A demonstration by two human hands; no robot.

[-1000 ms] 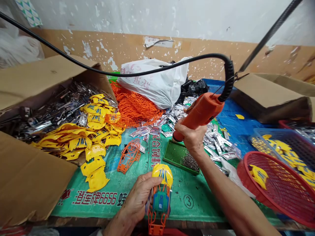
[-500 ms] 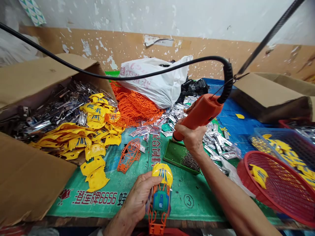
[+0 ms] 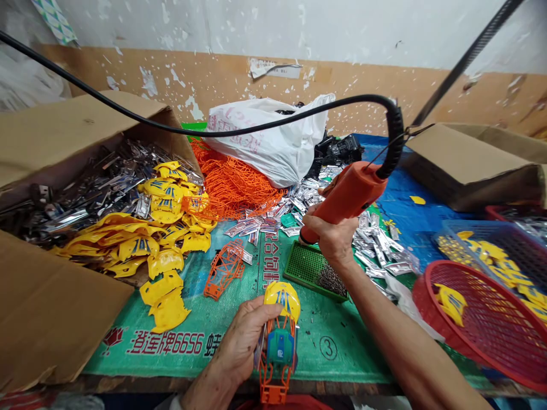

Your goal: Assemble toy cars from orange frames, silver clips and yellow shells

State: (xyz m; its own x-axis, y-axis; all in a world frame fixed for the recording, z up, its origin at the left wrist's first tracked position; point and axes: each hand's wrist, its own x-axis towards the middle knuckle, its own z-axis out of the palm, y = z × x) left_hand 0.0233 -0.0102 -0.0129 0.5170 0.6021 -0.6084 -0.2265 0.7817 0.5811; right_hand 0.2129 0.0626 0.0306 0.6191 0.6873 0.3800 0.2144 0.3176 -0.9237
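Note:
My left hand (image 3: 248,336) is closed around a toy car body (image 3: 280,344) near the table's front edge. This body has a yellow hood, an orange frame and a green middle part, and the thumb rests by the hood. Wrapped in my right hand (image 3: 335,236) is an orange electric screwdriver (image 3: 348,196), tilted, with its cable end up to the right. Its tip is hidden behind the hand, above a green perforated tray (image 3: 305,265). Many small dark screws (image 3: 331,279) lie in the tray's right part. A loose orange frame (image 3: 224,267) lies left of the tray.
Yellow hood pieces (image 3: 166,262) spill from a cardboard box (image 3: 47,307) at left. Behind are orange frames (image 3: 235,182) and a white plastic bag (image 3: 269,142). Silver parts (image 3: 376,245) lie beyond the right hand. A red basket (image 3: 491,324) stands at right. A black cable (image 3: 239,134) hangs across.
Both hands keep their holds, with almost no movement. The toy car body and the screwdriver stay nearly where they were; the view has shifted very slightly.

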